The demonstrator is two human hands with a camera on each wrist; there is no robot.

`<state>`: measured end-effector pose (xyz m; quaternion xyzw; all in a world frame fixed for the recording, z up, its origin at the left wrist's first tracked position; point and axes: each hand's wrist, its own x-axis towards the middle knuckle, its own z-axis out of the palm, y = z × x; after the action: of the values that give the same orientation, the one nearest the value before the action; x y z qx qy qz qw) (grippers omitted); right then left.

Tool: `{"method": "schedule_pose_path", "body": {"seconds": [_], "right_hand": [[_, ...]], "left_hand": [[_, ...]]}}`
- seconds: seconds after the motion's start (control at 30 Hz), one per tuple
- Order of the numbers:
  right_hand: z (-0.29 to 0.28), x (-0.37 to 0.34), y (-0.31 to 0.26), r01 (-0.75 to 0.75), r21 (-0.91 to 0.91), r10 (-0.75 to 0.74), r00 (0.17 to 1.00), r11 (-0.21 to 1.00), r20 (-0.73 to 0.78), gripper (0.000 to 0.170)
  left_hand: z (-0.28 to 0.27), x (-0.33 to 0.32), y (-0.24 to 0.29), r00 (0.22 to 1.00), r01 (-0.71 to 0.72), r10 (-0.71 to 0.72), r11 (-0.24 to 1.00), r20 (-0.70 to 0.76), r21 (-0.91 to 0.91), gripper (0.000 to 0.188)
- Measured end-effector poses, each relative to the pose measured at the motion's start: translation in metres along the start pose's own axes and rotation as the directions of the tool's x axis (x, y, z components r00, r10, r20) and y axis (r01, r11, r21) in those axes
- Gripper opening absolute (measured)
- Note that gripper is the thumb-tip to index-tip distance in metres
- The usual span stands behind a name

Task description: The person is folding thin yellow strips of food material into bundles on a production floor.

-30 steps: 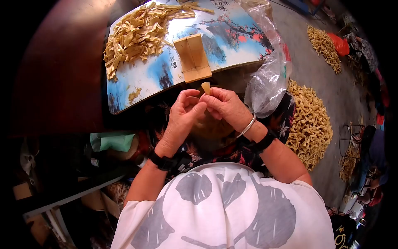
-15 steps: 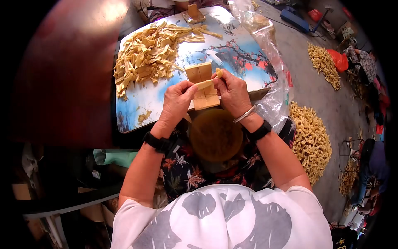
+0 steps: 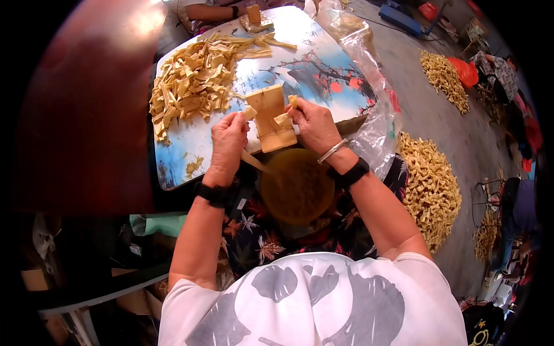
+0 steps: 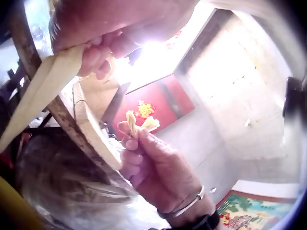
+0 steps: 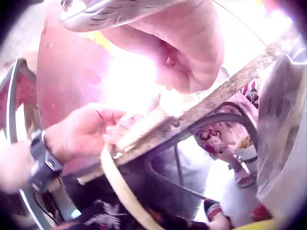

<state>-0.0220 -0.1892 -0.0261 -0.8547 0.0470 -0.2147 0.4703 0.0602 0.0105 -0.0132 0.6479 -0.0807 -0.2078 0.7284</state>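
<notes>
In the head view my left hand (image 3: 227, 141) pinches a pale yellow strip (image 3: 255, 161), whose long end hangs down toward a round basin (image 3: 297, 216). The same strip (image 4: 48, 84) trails from the left fingers in the left wrist view. My right hand (image 3: 316, 127) pinches a small folded piece (image 3: 293, 101) between thumb and fingers; its two flared ends (image 4: 151, 124) show in the left wrist view. Between the hands, an angled wooden block (image 3: 270, 118) stands at the table's near edge. The hands are apart.
A heap of loose strips (image 3: 193, 78) covers the left of the painted table (image 3: 323, 40). Clear plastic (image 3: 369, 135) drapes over its right edge. Piles of folded pieces (image 3: 430, 190) lie on the floor at right. Another person's arm (image 3: 210, 12) rests beyond the table.
The hands have drawn apart; the strip that spanned between them now hangs from the left hand. The small folded piece remains in the right. The head view has shifted slightly.
</notes>
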Motion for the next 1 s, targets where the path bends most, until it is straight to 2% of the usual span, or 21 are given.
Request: {"method": "schedule_pose_path", "body": {"seconds": [0.03,0.07,0.1,0.13,0.17,0.3,0.33,0.43,0.47,0.5,0.57,0.63,0.67,0.7,0.73,0.83,0.9,0.93,1.0], "right_hand": [[-0.008,-0.008,-0.006,-0.103,0.155,0.093,0.993,0.982,0.074,0.016],[-0.017,-0.017,-0.013,-0.316,0.359,0.231,0.937,0.878,0.261,0.023],[-0.023,-0.027,-0.020,-0.359,0.415,0.250,0.923,0.836,0.293,0.023],[-0.028,-0.038,-0.026,-0.399,0.468,0.266,0.907,0.788,0.325,0.023],[-0.030,-0.048,-0.029,-0.440,0.518,0.279,0.890,0.734,0.361,0.023],[-0.026,-0.086,-0.022,-0.460,0.422,0.316,0.875,0.781,0.368,0.023],[-0.025,-0.095,-0.032,-0.425,0.285,0.360,0.898,0.859,0.254,0.029],[-0.010,-0.117,-0.046,-0.228,0.136,0.205,0.965,0.964,0.164,0.037],[0.002,-0.123,-0.042,-0.100,0.137,0.091,0.993,0.986,0.069,0.034],[0.011,-0.125,-0.039,0.029,0.153,-0.030,1.000,0.988,-0.002,0.025],[0.016,-0.132,-0.037,0.031,0.172,-0.016,0.996,0.985,-0.085,0.017],[0.009,-0.134,-0.039,-0.044,0.251,0.062,0.996,0.967,-0.066,0.014],[0.005,-0.135,-0.040,-0.081,0.288,0.100,0.994,0.954,-0.054,0.013],[0.003,-0.137,-0.042,-0.078,0.296,0.093,0.995,0.952,-0.034,0.012],[0.002,-0.141,-0.044,-0.078,0.305,0.086,0.996,0.949,-0.014,0.011],[0.002,-0.157,-0.048,-0.041,0.341,0.026,0.998,0.939,0.048,0.010],[0.004,-0.167,-0.049,-0.029,0.382,0.002,0.997,0.924,0.071,0.009],[0.000,-0.168,-0.052,0.086,0.285,-0.098,0.995,0.955,0.028,0.009],[0.001,-0.172,-0.049,0.108,0.202,-0.102,0.994,0.973,-0.042,0.013]], "left_hand": [[0.000,-0.010,0.005,0.999,0.029,-0.026,0.995,0.034,-0.100,0.019],[0.003,-0.022,0.011,0.996,0.067,-0.055,0.978,0.069,-0.198,0.020],[0.002,-0.032,0.012,0.991,0.109,-0.082,0.950,0.105,-0.291,0.021],[-0.005,-0.040,0.008,0.978,0.132,-0.063,0.928,0.201,-0.347,0.023],[-0.002,-0.051,0.003,0.983,0.110,-0.052,0.937,0.177,-0.330,0.022],[0.015,-0.094,-0.014,0.995,0.040,-0.018,0.970,0.094,-0.238,0.019],[0.021,-0.101,-0.020,0.996,-0.001,0.021,0.977,0.090,-0.212,0.019],[0.039,-0.122,-0.032,0.992,-0.059,0.073,0.990,0.108,-0.125,0.015],[0.045,-0.126,-0.037,0.988,-0.076,0.091,0.990,0.127,-0.122,0.014],[0.049,-0.129,-0.042,0.983,-0.092,0.109,0.989,0.145,-0.119,0.013],[0.045,-0.133,-0.056,0.994,-0.068,0.065,0.997,0.092,0.031,0.012],[0.035,-0.139,-0.065,0.999,-0.031,0.032,0.969,-0.003,0.246,0.017],[0.029,-0.143,-0.067,0.979,0.199,-0.202,0.974,0.020,0.111,0.022],[0.022,-0.147,-0.067,0.904,0.423,-0.420,0.906,0.075,-0.018,0.028],[0.019,-0.150,-0.067,0.780,0.624,-0.606,0.770,0.157,-0.131,0.034],[0.029,-0.157,-0.067,0.697,0.717,-0.634,0.608,0.334,-0.341,0.043],[0.032,-0.154,-0.073,0.752,0.659,-0.576,0.662,0.321,-0.356,0.031],[0.038,-0.153,-0.071,0.774,0.632,-0.547,0.699,0.319,-0.336,0.028],[0.045,-0.152,-0.071,0.795,0.604,-0.519,0.727,0.315,-0.327,0.019]]}}
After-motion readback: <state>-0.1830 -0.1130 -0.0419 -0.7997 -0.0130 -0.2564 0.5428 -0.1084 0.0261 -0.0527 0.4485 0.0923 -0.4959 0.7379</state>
